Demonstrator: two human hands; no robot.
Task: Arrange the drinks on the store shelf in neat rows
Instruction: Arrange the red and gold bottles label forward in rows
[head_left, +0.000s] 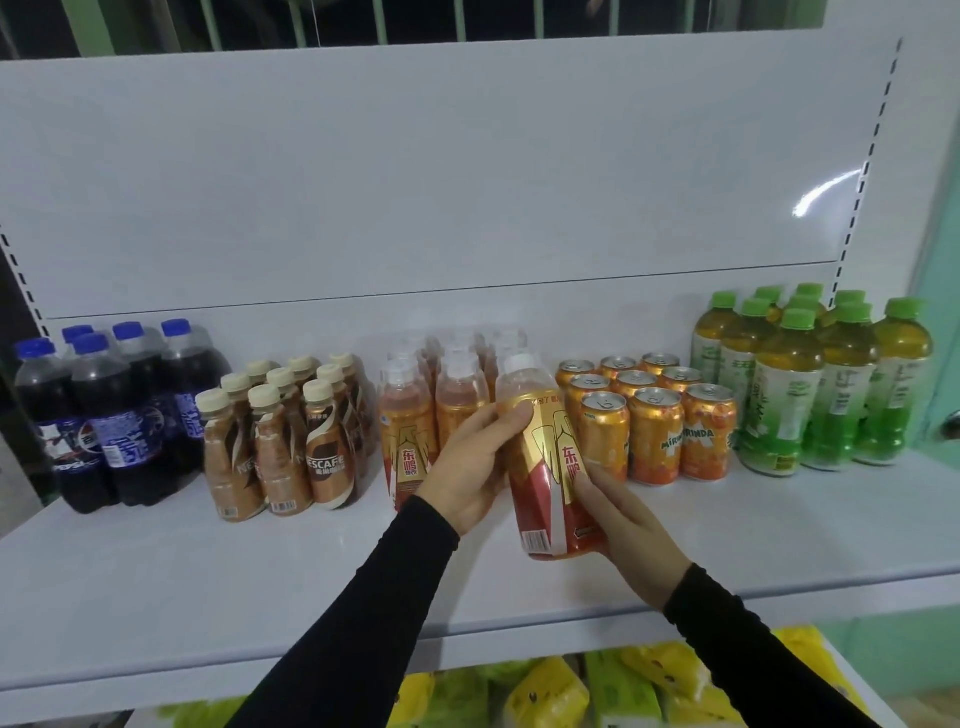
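While both hands close around it, the red-and-gold energy drink bottle (550, 467) is either raised just above the white shelf (208, 561) or leaning toward the camera; its base sits forward of its own group. The left hand (467, 467) wraps the bottle's upper left side with curled fingers, and the right hand (628, 519) grips the lower right, thumb laid on the label. Behind it stand the other energy drink bottles (410, 415), with an open front-right spot where this one seems meant to go. Just to the right are the orange Mirinda cans (654, 431), in close ranks; further out, the green tea bottles (789, 384), and to the left the Nescafé bottles (280, 441) and Pepsi bottles (98, 410).

The gap looks narrow, so the main risk is the base or the right knuckles knocking the nearest can and shunting its row. Setting the bottle down tilted could also tip it into its neighbours.
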